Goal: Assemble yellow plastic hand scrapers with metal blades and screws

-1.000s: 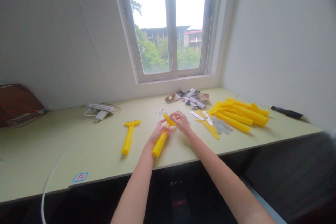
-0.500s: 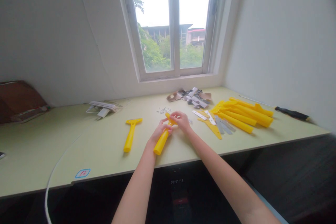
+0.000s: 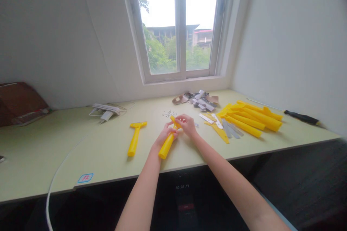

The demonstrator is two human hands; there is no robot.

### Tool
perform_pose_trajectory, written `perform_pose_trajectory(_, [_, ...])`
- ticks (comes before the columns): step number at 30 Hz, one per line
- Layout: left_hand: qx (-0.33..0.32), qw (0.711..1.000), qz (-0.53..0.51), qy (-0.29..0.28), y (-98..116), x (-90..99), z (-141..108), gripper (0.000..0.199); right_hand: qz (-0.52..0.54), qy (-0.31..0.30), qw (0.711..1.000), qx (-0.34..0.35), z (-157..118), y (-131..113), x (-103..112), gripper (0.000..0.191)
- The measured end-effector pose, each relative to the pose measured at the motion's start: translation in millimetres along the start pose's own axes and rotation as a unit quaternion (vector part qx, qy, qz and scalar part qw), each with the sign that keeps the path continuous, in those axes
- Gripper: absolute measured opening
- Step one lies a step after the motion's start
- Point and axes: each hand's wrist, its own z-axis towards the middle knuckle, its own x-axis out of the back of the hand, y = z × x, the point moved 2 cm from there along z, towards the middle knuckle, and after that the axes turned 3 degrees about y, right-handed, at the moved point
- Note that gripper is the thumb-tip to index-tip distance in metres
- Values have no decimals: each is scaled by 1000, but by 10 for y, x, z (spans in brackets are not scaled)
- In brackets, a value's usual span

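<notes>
A yellow plastic scraper (image 3: 166, 147) is held over the table's front part, its thick handle angled down toward me. My left hand (image 3: 163, 136) is closed around its neck, just below the head. At the head, the fingers of my right hand (image 3: 188, 125) are pinched on it; any small part between them is hidden. Another yellow scraper (image 3: 134, 140) lies on the table to the left, head away from me. Just beyond my hands is a scatter of small screws (image 3: 169, 114).
On the right lie a pile of yellow scraper handles (image 3: 252, 117), metal blades (image 3: 230, 130) and a black-handled screwdriver (image 3: 301, 117). Blade packets or card pieces (image 3: 202, 100) sit below the window. A power strip (image 3: 105, 109), a white cable (image 3: 58, 171) and a brown box (image 3: 21, 103) are leftward.
Almost nothing differs. Both hands keep their hold on the scraper, with at most a tiny shift of the fingers at its head.
</notes>
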Motion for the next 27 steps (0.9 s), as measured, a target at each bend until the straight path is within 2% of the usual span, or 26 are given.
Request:
perform_pose_trajectory(5, [8,1000,-4,-4,-3,-7,-10,53,15,-16,999,-36,7,38,-4,18])
perform_pose_trajectory(9, [1,999,-45,21,22,-2,-11,54,-8,-23,1000,-16,12,-6,15,22])
perform_pose_trajectory(13, [-11,989,-123,80,79,13,-31,56,-128,15,992,-2,31,30,154,22])
perform_pose_trajectory(16, [-28,980,-165,111,117,13,-47,53,-255,30,966,-19,34,120,294,23])
perform_pose_trajectory(18, [-45,977,-167,121,129,22,-42,50,-310,14,950,-40,27,174,356,25])
perform_pose_trajectory(22, [-75,976,-159,128,125,80,-1,41,-370,-27,927,-52,16,223,386,28])
perform_pose_trajectory(27, [-97,975,-164,111,117,127,27,37,-391,-18,919,-54,34,260,416,32])
